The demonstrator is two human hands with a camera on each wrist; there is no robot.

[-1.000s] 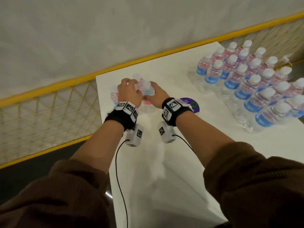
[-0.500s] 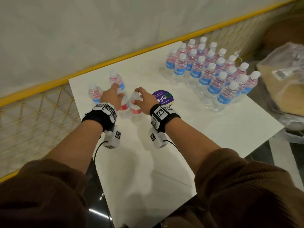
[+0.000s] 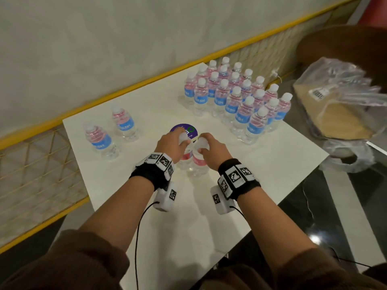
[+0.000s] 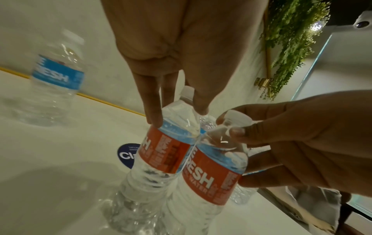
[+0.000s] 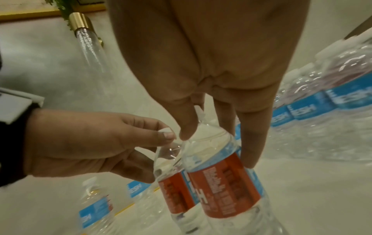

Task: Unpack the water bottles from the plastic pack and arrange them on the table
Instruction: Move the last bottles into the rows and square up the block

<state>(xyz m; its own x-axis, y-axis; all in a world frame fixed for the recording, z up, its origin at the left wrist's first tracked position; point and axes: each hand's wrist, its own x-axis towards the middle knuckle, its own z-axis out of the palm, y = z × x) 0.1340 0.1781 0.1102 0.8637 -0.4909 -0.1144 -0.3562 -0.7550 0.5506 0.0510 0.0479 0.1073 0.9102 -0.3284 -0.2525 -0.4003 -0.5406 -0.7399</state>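
Two water bottles with red-and-blue labels stand side by side, touching, mid-table. My left hand (image 3: 174,143) grips the left bottle (image 3: 185,158) from above, fingers curled round its cap and shoulder. My right hand (image 3: 206,146) grips the right bottle (image 3: 199,163) the same way. The left wrist view shows my left fingertips (image 4: 155,120) on the left bottle (image 4: 165,152), with the right bottle (image 4: 213,171) beside it. The right wrist view shows my right hand (image 5: 213,147) on its bottle (image 5: 225,182). The clear plastic pack (image 3: 339,105) lies off the table to the right.
Two blue-labelled bottles (image 3: 99,141) (image 3: 124,122) stand apart at the white table's (image 3: 272,164) left back. Several bottles (image 3: 236,97) stand in tight rows at the back right. A purple round sticker (image 3: 185,129) lies just beyond my hands. A yellow rail (image 3: 125,91) runs behind the table.
My hands have come from the table's far left corner to its middle, each holding a bottle. Two bottles now stand alone at the left where my hands were.
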